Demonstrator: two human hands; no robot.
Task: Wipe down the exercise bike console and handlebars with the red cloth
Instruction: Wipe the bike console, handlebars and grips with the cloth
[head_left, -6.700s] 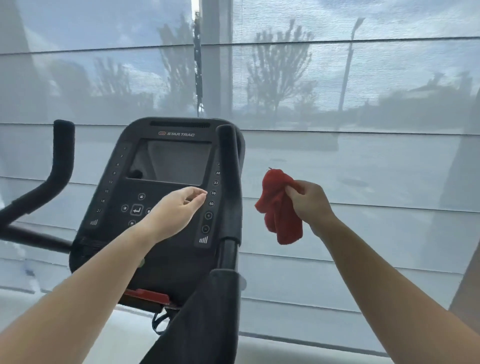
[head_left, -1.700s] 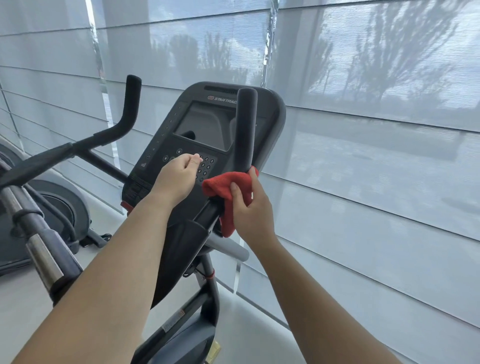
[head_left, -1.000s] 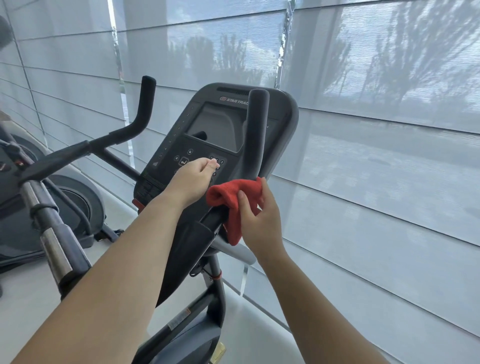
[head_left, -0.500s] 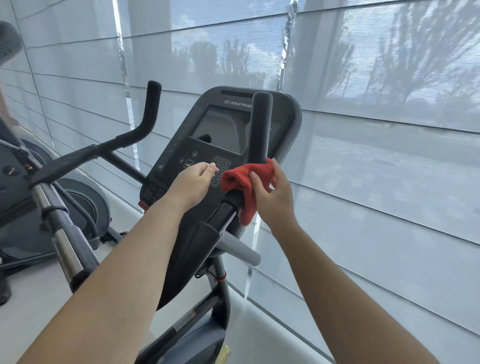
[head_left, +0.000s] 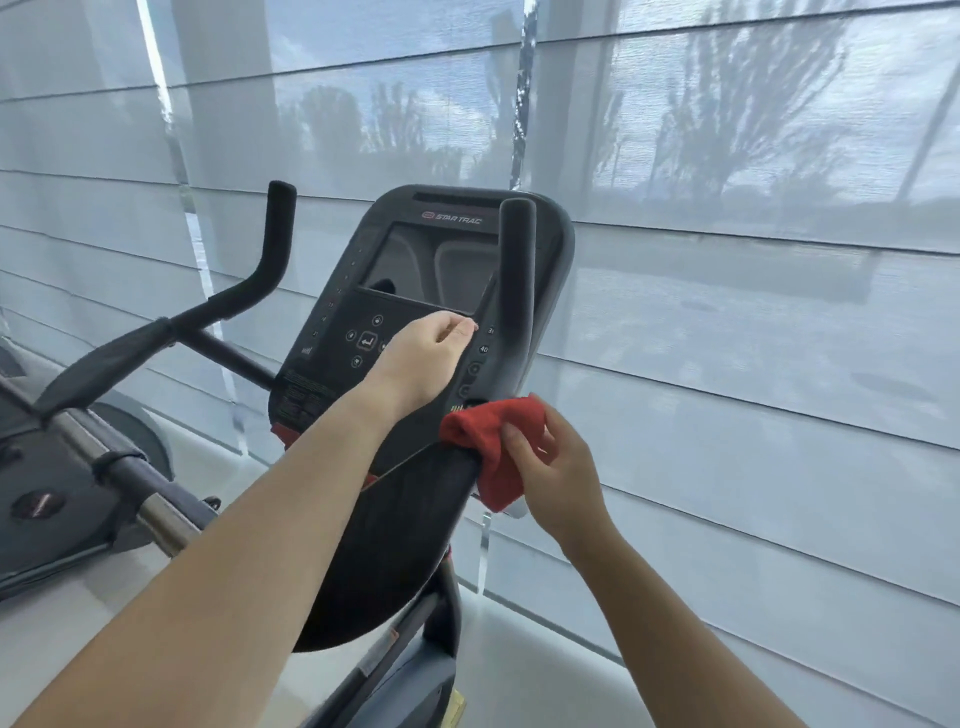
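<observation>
The black Star Trac console (head_left: 415, 270) stands at centre with its dark screen and button panel. The right handlebar (head_left: 517, 270) rises upright in front of the console's right edge. My right hand (head_left: 550, 467) grips the red cloth (head_left: 493, 447), which is wrapped around the bend at the foot of that handlebar. My left hand (head_left: 426, 358) hovers loosely curled over the console's buttons, holding nothing. The left handlebar (head_left: 270, 260) rises at the left, untouched.
A padded black armrest (head_left: 395, 530) slopes down below the cloth. Sheer grey blinds (head_left: 727, 364) cover the windows behind and to the right. Another machine with a metal bar (head_left: 156, 509) stands at the left. Pale floor lies below.
My right hand has slid the red cloth down the right handlebar to its lower bend. The left hand stays over the buttons. The view has shifted slightly.
</observation>
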